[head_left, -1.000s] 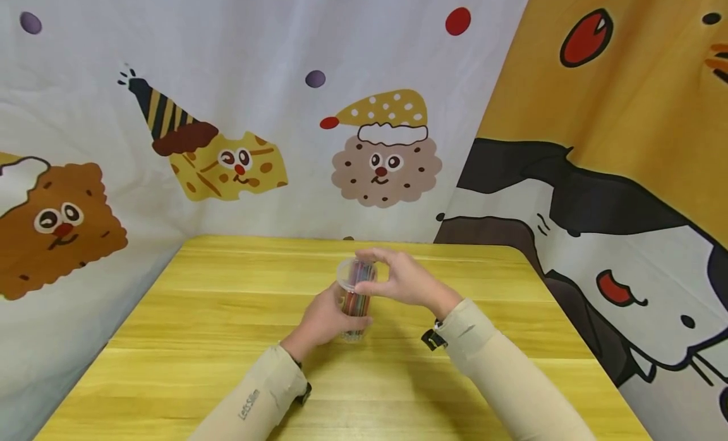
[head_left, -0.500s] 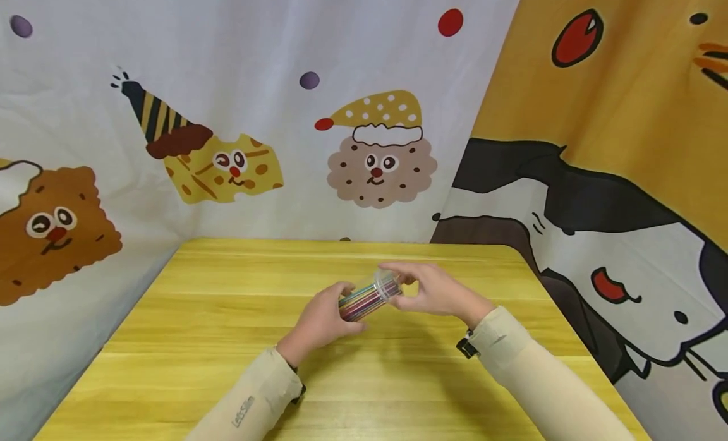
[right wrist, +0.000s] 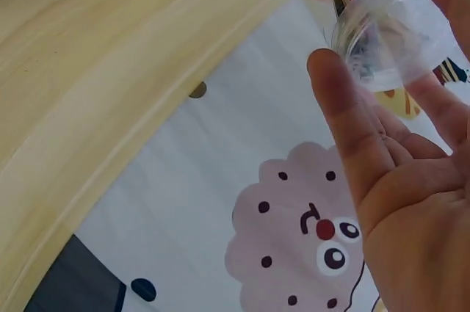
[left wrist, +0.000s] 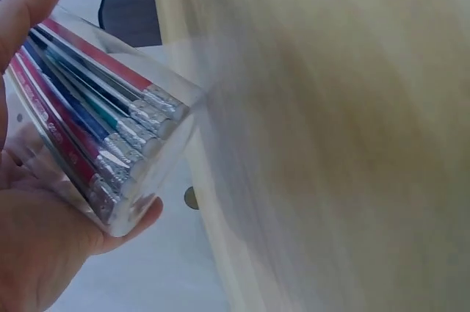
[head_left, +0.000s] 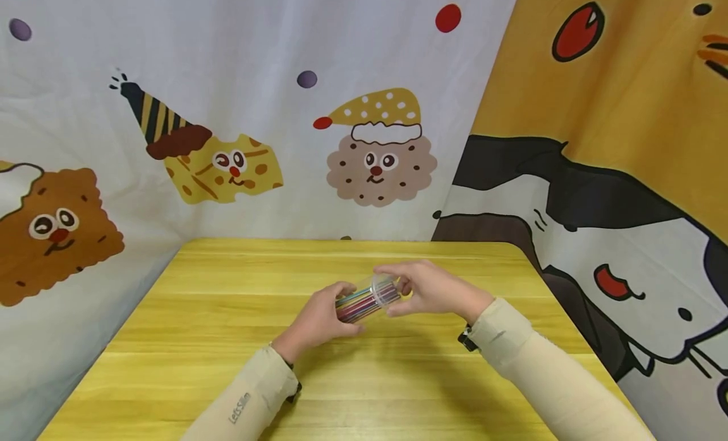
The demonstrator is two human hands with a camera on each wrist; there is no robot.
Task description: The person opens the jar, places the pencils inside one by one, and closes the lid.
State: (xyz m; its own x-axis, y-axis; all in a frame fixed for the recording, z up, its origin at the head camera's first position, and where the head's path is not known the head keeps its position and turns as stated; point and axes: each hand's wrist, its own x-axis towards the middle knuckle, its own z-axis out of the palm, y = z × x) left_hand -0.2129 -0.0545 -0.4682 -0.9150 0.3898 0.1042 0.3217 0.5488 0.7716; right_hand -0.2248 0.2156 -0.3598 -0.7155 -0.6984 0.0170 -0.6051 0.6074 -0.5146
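Observation:
A clear plastic pencil tube [head_left: 357, 304] is tilted above the wooden table, its ringed end pointing up and to the right. Inside lie several pencils [left wrist: 81, 99] in red, blue and green, their eraser ends toward the tube's base in the left wrist view. My left hand [head_left: 318, 318] grips the tube's lower part, thumb on the near side. At the other end, my right hand [head_left: 436, 290] holds the clear lid [right wrist: 400, 37] between thumb and fingers. The right wrist view shows those fingers spread around the lid, with pencils just beyond its rim.
The light wooden table [head_left: 227, 365] extends under both arms. A printed curtain [head_left: 256, 68] with cartoon biscuits and cheese hangs right behind its far edge and continues along the left and right sides.
The tube was nearly upright a second ago and has tipped over to the right. My right hand has moved right with its upper end; over the last half second both hands have shifted slightly left.

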